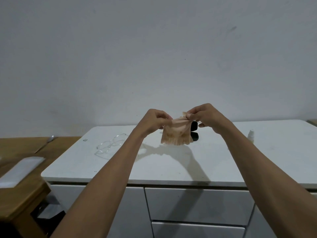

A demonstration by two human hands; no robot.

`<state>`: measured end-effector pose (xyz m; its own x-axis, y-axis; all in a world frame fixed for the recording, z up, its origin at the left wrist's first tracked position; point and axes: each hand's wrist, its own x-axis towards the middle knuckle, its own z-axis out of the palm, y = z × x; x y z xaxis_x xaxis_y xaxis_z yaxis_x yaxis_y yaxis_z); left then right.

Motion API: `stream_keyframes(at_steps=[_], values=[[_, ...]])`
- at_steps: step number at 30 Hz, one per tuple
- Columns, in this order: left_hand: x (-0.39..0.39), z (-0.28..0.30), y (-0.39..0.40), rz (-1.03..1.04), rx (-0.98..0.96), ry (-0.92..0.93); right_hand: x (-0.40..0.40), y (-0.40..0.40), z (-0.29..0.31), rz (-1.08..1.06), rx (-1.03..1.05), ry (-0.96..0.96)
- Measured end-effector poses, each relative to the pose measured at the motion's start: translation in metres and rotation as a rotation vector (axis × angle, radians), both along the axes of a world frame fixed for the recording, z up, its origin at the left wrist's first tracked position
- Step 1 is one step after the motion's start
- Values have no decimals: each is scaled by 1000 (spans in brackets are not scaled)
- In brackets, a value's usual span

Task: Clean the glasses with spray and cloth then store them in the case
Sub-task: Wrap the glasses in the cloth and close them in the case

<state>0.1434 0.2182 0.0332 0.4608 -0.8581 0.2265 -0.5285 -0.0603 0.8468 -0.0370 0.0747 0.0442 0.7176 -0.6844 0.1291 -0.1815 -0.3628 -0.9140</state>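
While both hands hold the cloth (175, 133) up at the centre of the frame, the main risk, judging from this head view, is a slip: the left hand (154, 122) pinches one top corner and the right hand (204, 117) pinches the other, so a loosened pinch would let the cloth drop onto the counter (171, 165) and pick up dust that could then scratch a lens. The glasses (109, 146) lie untouched on the counter at centre left, just beside the left forearm — a careless sweep of that arm could knock them toward the edge. The spray bottle (251, 135) stands at the right, well apart from the hands, small and upright, and looks easy to tip.

The cloth is thin, soft and peach-coloured, bunched into folds at the top and hanging to a fringed lower edge. The glasses have a clear, slender frame with rounded lenses, nearly lost against the smooth white top. Behind the cloth sits the case (194, 133) — dark, glossy, rounded, and partly hidden. A wooden table (20, 146) fills the lower left.
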Motion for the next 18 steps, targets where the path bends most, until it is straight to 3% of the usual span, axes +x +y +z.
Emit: stream_keyframes(at_steps=[4,18], values=[[1,-8,-2,18,-4,-118,1,-1,-3,-37,-18,-9],[7,-2,2,37,-53,179,3,-5,-11,-128,-6,-130]])
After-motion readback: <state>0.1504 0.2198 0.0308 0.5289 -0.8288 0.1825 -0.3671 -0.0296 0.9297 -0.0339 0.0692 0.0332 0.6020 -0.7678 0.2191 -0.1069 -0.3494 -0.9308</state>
